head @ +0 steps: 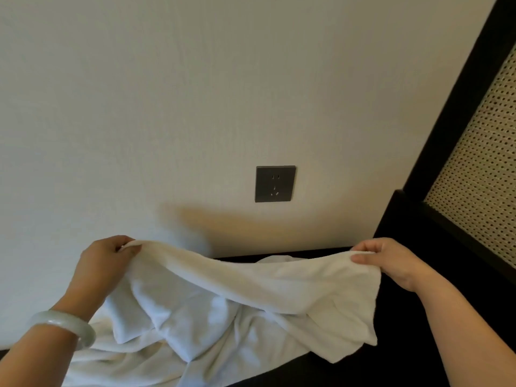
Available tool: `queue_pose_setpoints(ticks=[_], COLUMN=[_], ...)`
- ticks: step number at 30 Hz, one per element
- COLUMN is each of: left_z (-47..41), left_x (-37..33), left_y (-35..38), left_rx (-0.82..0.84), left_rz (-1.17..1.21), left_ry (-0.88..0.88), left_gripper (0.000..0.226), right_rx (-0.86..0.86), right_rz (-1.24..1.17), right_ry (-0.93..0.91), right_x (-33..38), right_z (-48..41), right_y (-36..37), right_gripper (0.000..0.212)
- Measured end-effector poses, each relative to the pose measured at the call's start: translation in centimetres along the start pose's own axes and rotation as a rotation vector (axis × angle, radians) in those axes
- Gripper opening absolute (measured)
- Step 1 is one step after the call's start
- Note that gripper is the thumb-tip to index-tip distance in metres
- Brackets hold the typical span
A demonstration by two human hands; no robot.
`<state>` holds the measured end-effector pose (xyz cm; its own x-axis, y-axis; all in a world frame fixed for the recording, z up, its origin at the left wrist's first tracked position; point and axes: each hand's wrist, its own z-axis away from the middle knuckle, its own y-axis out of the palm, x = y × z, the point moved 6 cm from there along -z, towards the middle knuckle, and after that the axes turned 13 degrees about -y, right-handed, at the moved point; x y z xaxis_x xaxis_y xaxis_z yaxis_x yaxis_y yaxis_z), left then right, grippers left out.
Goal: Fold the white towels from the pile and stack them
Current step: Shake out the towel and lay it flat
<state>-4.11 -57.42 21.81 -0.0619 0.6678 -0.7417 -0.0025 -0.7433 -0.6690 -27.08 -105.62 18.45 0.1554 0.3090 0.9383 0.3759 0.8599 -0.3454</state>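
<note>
Across the upper two thirds of the frame spreads a pale, faintly textured wall (139, 93); down the right edge slants a black wooden frame (446, 135) holding a woven cane panel (480, 177) dotted with small holes; below it, at lower right, lies a dark surface (413, 358), largely hidden by cloth; a grey square socket (275, 183) sits on the wall just right of centre, with a soft shadow beneath it; a pale green bangle (64, 328) circles the left wrist at lower left.

Stretched across the lower middle of the frame is the white towel (251, 280), lifted by its top edge; that edge sags between the two hands, and the cloth below falls in deep, loose creases, its right corner hanging free over the dark surface; under it, at lower left, lies the rumpled pile (125, 367) of more white cloth, and a small white fold (275, 258) peeks over the towel's top edge.

The left hand (103, 261) pinches the towel's upper left corner between thumb and curled fingers; the right hand (391, 261) pinches the upper right corner likewise.
</note>
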Motion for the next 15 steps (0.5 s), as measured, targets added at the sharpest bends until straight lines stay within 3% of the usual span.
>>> queue_pose_setpoints(ticks=[5,8,10,12,15], left_z=[3.9,7.6,10.1,11.3,11.1], left_x=[-4.4,-8.2,-9.9,-10.4,-9.2], left_y=[3.3,6.3,7.8,8.2,7.6], left_rx=[0.180,0.347,0.418,0.431,0.429], left_rz=[0.054,0.062,0.060,0.099,0.040], left_ry=[0.039,0.146,0.229,0.280,0.362], left_gripper=[0.022,0.016,0.018,0.013,0.018], right_rx=[-0.007,0.187,0.340,0.406,0.257], right_rz=[-0.216,-0.283,-0.257,-0.148,-0.031], right_ry=[-0.122,-0.234,-0.281,-0.282,-0.270], right_x=[5.5,9.5,10.9,10.9,10.4], right_z=[0.0,1.4,2.7,3.6,3.4], right_y=[6.5,13.5,18.0,20.7,19.1], right_gripper=[0.015,0.038,0.042,0.028,0.003])
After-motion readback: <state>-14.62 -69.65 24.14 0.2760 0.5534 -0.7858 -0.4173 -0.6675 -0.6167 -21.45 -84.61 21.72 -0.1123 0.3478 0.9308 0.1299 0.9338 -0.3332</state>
